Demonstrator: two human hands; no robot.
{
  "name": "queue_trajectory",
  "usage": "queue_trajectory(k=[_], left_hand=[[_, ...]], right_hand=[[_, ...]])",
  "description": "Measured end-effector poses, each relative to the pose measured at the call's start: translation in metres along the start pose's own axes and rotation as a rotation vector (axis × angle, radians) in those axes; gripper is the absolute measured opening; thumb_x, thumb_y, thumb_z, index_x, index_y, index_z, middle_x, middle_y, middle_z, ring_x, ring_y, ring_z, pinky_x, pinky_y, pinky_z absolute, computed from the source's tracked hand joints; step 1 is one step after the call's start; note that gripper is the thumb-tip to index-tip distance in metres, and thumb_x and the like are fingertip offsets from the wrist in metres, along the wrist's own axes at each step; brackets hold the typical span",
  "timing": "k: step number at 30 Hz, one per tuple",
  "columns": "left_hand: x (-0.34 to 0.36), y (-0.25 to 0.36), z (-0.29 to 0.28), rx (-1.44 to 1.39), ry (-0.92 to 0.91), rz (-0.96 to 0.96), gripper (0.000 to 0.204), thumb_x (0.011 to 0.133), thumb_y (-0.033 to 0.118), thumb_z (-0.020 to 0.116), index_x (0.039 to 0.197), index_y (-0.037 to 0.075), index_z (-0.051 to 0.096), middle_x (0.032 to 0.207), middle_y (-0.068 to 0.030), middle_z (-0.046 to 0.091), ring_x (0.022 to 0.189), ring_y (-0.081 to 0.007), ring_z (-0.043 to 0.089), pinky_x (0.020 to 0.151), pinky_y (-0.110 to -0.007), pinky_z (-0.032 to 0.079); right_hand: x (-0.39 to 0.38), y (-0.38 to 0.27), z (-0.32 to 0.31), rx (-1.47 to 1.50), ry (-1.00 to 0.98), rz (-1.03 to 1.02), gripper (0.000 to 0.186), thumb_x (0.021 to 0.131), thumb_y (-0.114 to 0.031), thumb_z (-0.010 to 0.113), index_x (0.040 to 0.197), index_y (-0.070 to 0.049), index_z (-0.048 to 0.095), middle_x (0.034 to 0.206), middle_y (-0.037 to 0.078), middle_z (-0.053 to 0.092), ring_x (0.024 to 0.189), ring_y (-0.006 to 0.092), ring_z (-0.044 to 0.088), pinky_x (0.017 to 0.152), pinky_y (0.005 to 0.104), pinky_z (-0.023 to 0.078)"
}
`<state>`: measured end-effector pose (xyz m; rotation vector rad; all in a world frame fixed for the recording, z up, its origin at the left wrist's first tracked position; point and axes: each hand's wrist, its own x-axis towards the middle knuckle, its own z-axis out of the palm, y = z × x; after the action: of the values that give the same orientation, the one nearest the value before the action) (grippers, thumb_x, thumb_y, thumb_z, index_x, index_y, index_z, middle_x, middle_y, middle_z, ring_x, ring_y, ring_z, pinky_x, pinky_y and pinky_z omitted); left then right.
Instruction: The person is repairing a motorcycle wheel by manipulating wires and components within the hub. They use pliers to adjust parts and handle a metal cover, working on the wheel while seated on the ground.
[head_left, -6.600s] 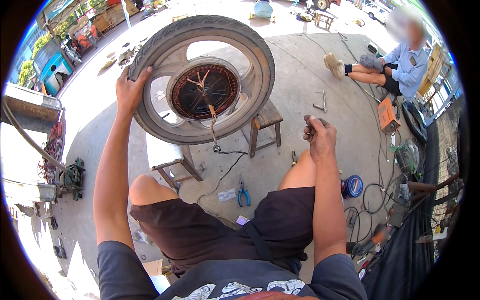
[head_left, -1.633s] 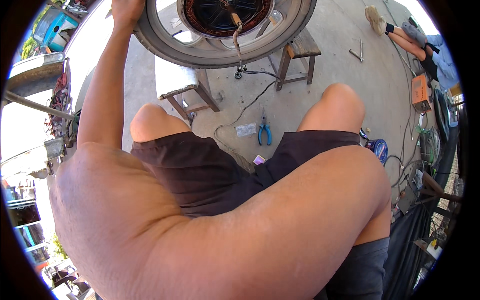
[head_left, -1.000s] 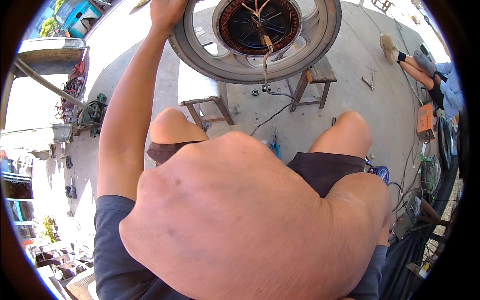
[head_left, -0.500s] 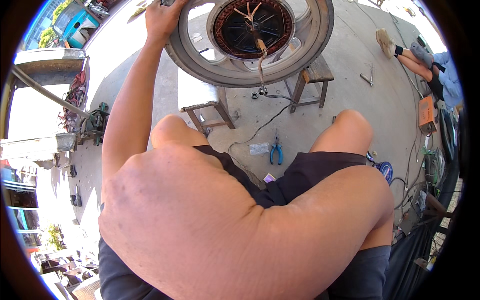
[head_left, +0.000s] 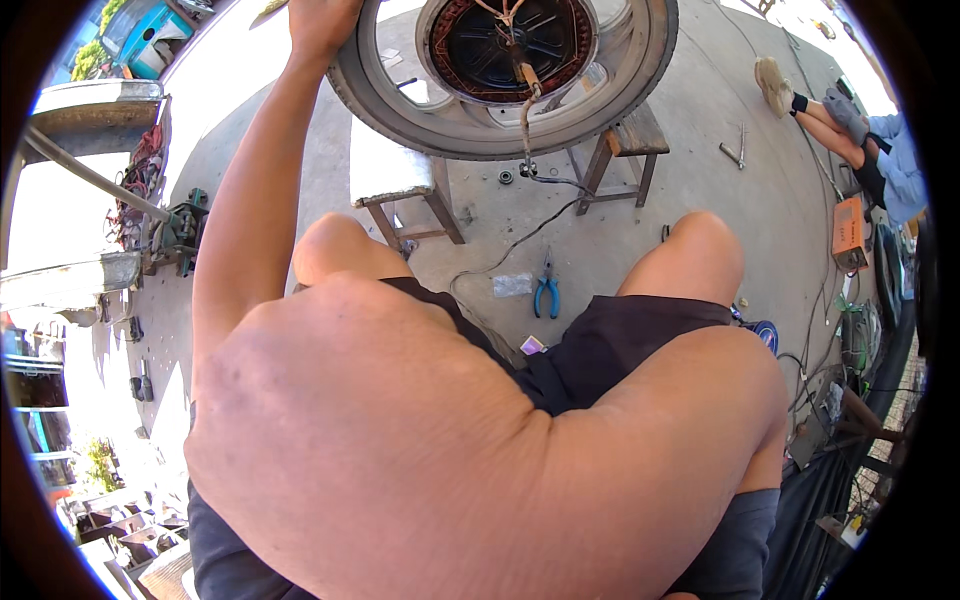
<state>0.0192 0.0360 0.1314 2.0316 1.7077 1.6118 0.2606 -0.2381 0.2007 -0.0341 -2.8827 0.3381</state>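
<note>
My left hand (head_left: 323,28) grips the left edge of a hub-motor wheel (head_left: 420,128) at the top of the view; its fingertips are cut off by the frame. The wheel has a grey tyre and rim, with a dark open hub (head_left: 505,65) ringed by copper windings. Bare wire ends and a sleeved cable (head_left: 527,110) come out of the hub and hang over the tyre. Below the wheel stand a white-topped stool (head_left: 385,175) and a wooden stool (head_left: 640,135). My right hand is out of sight, the arm bent back toward my body.
Blue-handled pliers (head_left: 546,297), a clear plastic packet (head_left: 512,285) and a small ring-shaped part (head_left: 505,177) lie on the concrete floor. A thin black cable (head_left: 520,240) trails there. At right are an orange box (head_left: 849,235) and a seated person's legs (head_left: 830,135). A metal-framed cart (head_left: 90,275) stands left.
The view has shifted slightly, so the wheel and my left hand sit higher in the picture. My left hand stays at the wheel's left edge.
</note>
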Motion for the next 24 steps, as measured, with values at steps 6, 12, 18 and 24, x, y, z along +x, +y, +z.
queue_trajectory(k=[6,12,18,24], left_hand=[[-0.002,-0.04,0.006,0.163,0.097,0.037,0.089,0.074,0.074,0.076,0.11,-0.007,0.073,0.094,-0.0186,0.076,0.088,-0.0254,0.074,0.083,-0.037,0.056],[-0.002,-0.031,0.01,0.174,0.092,0.01,0.084,0.072,0.074,0.077,0.111,0.0,0.076,0.096,-0.0158,0.077,0.091,-0.0276,0.074,0.087,-0.04,0.055],[-0.008,-0.035,0.002,0.16,0.075,-0.058,0.086,0.073,0.073,0.077,0.114,-0.002,0.073,0.1,-0.0183,0.076,0.094,-0.0273,0.073,0.088,-0.039,0.055],[0.003,-0.038,0.007,0.265,0.039,-0.021,0.083,0.078,0.074,0.073,0.113,-0.001,0.074,0.098,-0.0147,0.076,0.094,-0.0247,0.072,0.089,-0.038,0.053]], right_hand=[[-0.011,0.001,-0.004,0.001,-0.028,0.023,0.017,0.078,-0.017,0.067,0.065,-0.007,0.07,0.065,0.011,0.066,0.058,0.0246,0.064,0.054,0.0361,0.05],[-0.019,0.0,-0.005,-0.005,-0.042,0.039,0.018,0.078,-0.017,0.067,0.065,-0.006,0.07,0.065,0.011,0.066,0.059,0.0253,0.065,0.054,0.0367,0.05],[-0.013,0.005,-0.003,-0.013,-0.027,0.013,0.018,0.079,-0.017,0.067,0.065,-0.006,0.07,0.065,0.012,0.066,0.059,0.026,0.065,0.054,0.0372,0.051],[-0.011,-0.001,-0.002,-0.028,-0.014,0.03,0.019,0.08,-0.017,0.066,0.065,-0.006,0.07,0.065,0.012,0.066,0.059,0.0268,0.066,0.055,0.0378,0.051]])
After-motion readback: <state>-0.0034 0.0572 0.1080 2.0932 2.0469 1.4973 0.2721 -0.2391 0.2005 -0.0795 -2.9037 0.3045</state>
